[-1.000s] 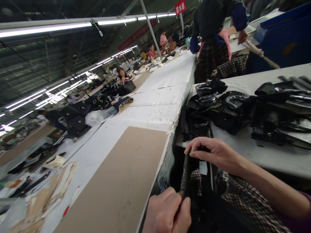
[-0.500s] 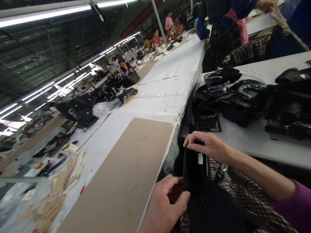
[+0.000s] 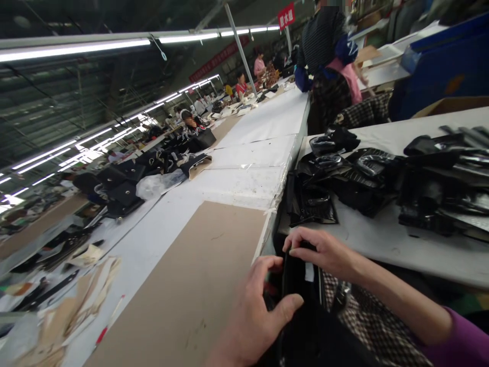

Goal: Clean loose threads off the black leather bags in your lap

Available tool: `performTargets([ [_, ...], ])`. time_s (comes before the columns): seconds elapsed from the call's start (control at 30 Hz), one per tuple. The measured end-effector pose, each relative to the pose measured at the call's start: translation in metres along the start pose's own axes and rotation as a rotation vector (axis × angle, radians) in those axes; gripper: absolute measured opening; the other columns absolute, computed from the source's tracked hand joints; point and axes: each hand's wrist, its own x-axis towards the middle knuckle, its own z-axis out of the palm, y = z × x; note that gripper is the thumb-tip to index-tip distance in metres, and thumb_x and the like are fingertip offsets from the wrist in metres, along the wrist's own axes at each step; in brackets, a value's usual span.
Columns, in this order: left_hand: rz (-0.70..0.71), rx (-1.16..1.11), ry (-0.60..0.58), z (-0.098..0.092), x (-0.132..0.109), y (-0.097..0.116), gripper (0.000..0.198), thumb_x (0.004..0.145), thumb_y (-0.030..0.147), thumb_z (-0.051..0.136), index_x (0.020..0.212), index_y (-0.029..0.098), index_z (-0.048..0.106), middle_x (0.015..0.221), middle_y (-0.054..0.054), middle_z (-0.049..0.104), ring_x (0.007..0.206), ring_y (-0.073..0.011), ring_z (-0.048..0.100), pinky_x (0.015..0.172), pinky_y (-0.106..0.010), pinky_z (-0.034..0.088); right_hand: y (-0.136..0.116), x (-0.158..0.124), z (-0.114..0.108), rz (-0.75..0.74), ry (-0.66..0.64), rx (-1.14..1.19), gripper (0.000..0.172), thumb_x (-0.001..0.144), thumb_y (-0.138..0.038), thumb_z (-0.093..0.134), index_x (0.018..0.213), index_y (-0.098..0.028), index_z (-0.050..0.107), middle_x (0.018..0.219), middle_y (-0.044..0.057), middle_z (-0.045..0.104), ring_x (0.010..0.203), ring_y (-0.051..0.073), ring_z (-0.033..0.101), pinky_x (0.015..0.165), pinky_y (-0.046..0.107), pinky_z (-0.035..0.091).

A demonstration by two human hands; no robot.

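Bag, black, pinched at top by right hand, left hand spread wide beside it, contact unclear, tan board on white bench.

I can see just the one camera, head-worn, peering forward and down over the left hand and right hand close below it, tipped so the counter runs aslant into the distance under sloping tube lights.
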Motion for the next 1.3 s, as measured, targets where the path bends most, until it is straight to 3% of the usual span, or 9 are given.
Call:
performTargets([
  [0.1, 0.021, 0.015, 0.071, 0.011, 0.029, -0.001, 0.026, 0.08, 0.021, 0.068, 0.103, 0.024, 0.056, 0.098, 0.002, 0.064, 0.085, -0.0149, 0.061, 0.072, -0.024, 0.051, -0.001, -0.006, -0.001, -0.015, 0.032, -0.03, 0.013, 0.092, -0.025, 0.054, 0.08, -0.021, 0.052, 0.095, 0.001, 0.068, 0.085, 0.018, 0.061, 0.078, 0.03, 0.047],
  [0.23, 0.119, 0.053, 0.067, 0.023, 0.052, -0.004, 0.006, 0.084, 0.018, 0.063, 0.084, 0.021, 0.058, 0.081, 0.003, 0.061, 0.071, -0.0126, 0.058, 0.064, -0.022, 0.047, -0.001, -0.018, -0.007, -0.031, 0.094, -0.067, 0.014, 0.093, -0.024, 0.052, 0.08, -0.022, 0.049, 0.096, 0.002, 0.063, 0.088, 0.018, 0.059, 0.079, 0.03, 0.046],
  [0.73, 0.325, -0.008, 0.121, 0.031, 0.042, -0.003, 0.008, 0.086, 0.015, 0.058, 0.081, 0.018, 0.063, 0.082, 0.0, 0.062, 0.071, -0.0115, 0.057, 0.065, -0.02, 0.042, -0.001, -0.04, 0.005, -0.059, 0.26, -0.058, 0.011, 0.089, -0.019, 0.058, 0.079, -0.022, 0.054, 0.092, 0.0, 0.064, 0.086, 0.015, 0.061, 0.08, 0.026, 0.045],
  [0.83, 0.308, 0.002, 0.098, 0.031, 0.041, -0.002, 0.007, 0.087, 0.015, 0.057, 0.082, 0.019, 0.061, 0.082, 0.0, 0.061, 0.07, -0.0114, 0.056, 0.065, -0.021, 0.042, -0.006, -0.039, 0.006, 0.0, 0.314, -0.013, 0.009, 0.085, -0.019, 0.061, 0.083, -0.022, 0.053, 0.089, 0.0, 0.064, 0.085, 0.016, 0.06, 0.079, 0.027, 0.046],
  [0.93, 0.26, 0.044, 0.063, 0.03, 0.041, 0.0, 0.006, 0.086, 0.014, 0.056, 0.083, 0.019, 0.059, 0.081, 0.001, 0.059, 0.071, -0.0121, 0.055, 0.066, -0.022, 0.041, -0.01, -0.036, 0.006, 0.109, 0.387, 0.102, 0.021, 0.08, -0.023, 0.068, 0.084, -0.022, 0.047, 0.082, -0.001, 0.065, 0.079, 0.016, 0.059, 0.075, 0.028, 0.046],
  [1.07, 0.16, 0.077, -0.008, 0.029, 0.047, 0.006, 0.01, 0.081, 0.018, 0.063, 0.081, 0.02, 0.053, 0.078, 0.003, 0.055, 0.068, -0.0119, 0.052, 0.061, -0.022, 0.039, -0.008, -0.028, -0.004, 0.22, 0.292, 0.163, 0.031, 0.078, -0.03, 0.071, 0.082, -0.022, 0.041, 0.08, 0.001, 0.069, 0.077, 0.018, 0.062, 0.072, 0.031, 0.048],
  [1.13, 0.112, 0.086, -0.027, 0.029, 0.053, 0.009, 0.012, 0.082, 0.021, 0.062, 0.079, 0.021, 0.051, 0.074, 0.005, 0.053, 0.064, -0.0115, 0.05, 0.058, -0.022, 0.037, -0.008, -0.026, -0.014, 0.253, 0.259, 0.147, 0.028, 0.084, -0.037, 0.066, 0.088, -0.022, 0.042, 0.084, 0.003, 0.071, 0.079, 0.021, 0.064, 0.073, 0.033, 0.05],
  [1.23, 0.07, 0.107, -0.027, 0.032, 0.063, 0.01, 0.008, 0.087, 0.02, 0.055, 0.08, 0.022, 0.049, 0.067, 0.006, 0.051, 0.061, -0.0119, 0.048, 0.057, -0.023, 0.035, -0.021, -0.033, -0.025, 0.236, 0.345, -0.034, 0.022, 0.097, -0.042, 0.046, 0.107, -0.022, 0.048, 0.104, 0.008, 0.069, 0.095, 0.023, 0.063, 0.085, 0.038, 0.048],
  [1.3, 0.054, 0.139, -0.021, 0.034, 0.069, 0.007, 0.007, 0.086, 0.02, 0.054, 0.081, 0.022, 0.049, 0.067, 0.006, 0.05, 0.062, -0.0129, 0.048, 0.056, -0.023, 0.034, -0.036, -0.044, -0.021, 0.099, 0.35, -0.283, 0.025, 0.101, -0.038, 0.038, 0.117, -0.025, 0.051, 0.116, 0.007, 0.064, 0.108, 0.022, 0.058, 0.092, 0.037, 0.044],
])
